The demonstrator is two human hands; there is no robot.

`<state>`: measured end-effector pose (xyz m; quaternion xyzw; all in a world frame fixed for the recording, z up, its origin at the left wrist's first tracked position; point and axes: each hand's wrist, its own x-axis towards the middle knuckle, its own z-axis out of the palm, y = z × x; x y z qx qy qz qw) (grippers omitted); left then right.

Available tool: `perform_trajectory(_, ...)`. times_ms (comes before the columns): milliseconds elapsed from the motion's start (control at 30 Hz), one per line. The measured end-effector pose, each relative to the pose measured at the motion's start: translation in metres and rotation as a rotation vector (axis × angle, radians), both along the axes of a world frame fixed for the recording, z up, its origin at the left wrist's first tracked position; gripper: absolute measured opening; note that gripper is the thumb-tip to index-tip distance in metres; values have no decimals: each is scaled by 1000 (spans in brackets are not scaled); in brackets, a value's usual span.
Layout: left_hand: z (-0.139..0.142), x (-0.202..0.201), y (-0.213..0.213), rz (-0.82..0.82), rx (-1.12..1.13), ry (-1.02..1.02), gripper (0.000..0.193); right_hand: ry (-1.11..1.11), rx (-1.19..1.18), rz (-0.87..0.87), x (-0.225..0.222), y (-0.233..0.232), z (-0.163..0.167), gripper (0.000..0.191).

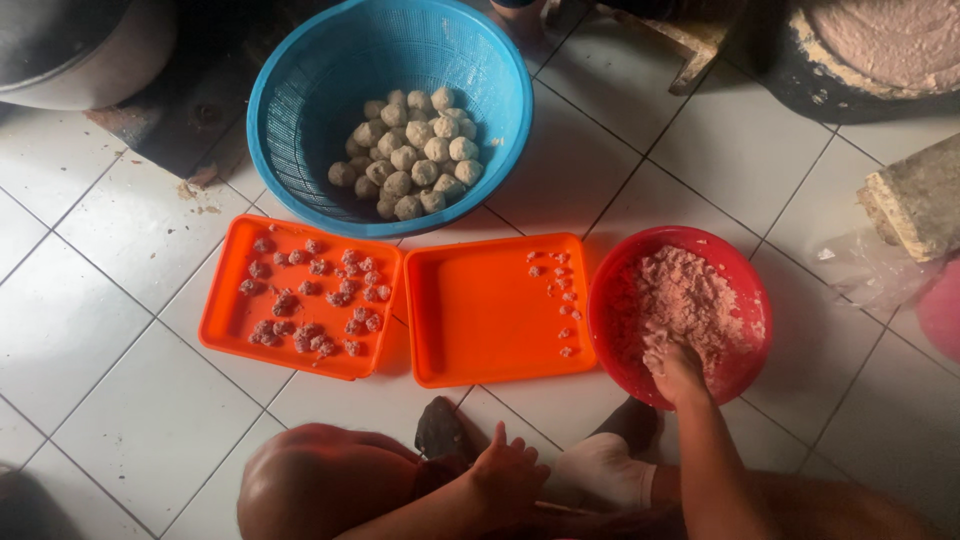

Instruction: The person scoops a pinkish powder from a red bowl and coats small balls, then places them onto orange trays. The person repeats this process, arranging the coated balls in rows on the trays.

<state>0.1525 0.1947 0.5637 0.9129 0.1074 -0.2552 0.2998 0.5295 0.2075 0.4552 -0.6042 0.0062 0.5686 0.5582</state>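
Note:
My right hand [676,370] is dug into pink minced mixture inside a red bowl [606,300] on the tiled floor, fingers buried in it. My left hand [508,470] rests low near my knee with fingers apart, holding nothing I can see. Left of the bowl lies an orange tray [480,320] with a few small pink lumps along its right side. A second orange tray [225,310] further left carries several pink lumps. Behind the trays stands a blue basket-bowl [290,90] with several pale round balls [415,155].
A dark pot [70,50] sits at the top left. At the top right is a round dark container [800,70] of pale paste, with a block [920,195] on plastic below it. A wooden stool leg [690,45] stands at the top. My knee [320,485] is at the bottom.

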Motion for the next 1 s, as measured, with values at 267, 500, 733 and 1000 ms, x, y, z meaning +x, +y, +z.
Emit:
perform_trajectory(267,166,49,39,116,-226,-34,70,-11,-114,135,29,6,124,21)
perform_trajectory(500,344,96,99,635,-1418,-501,112,4,-126,73,82,6,177,29)
perform_trajectory(733,387,119,115,822,-1849,-677,116,86,-148,-36,101,16,228,21)
perform_trajectory(1000,424,151,115,1005,-1751,-711,106,104,-166,-34,116,27,303,17)
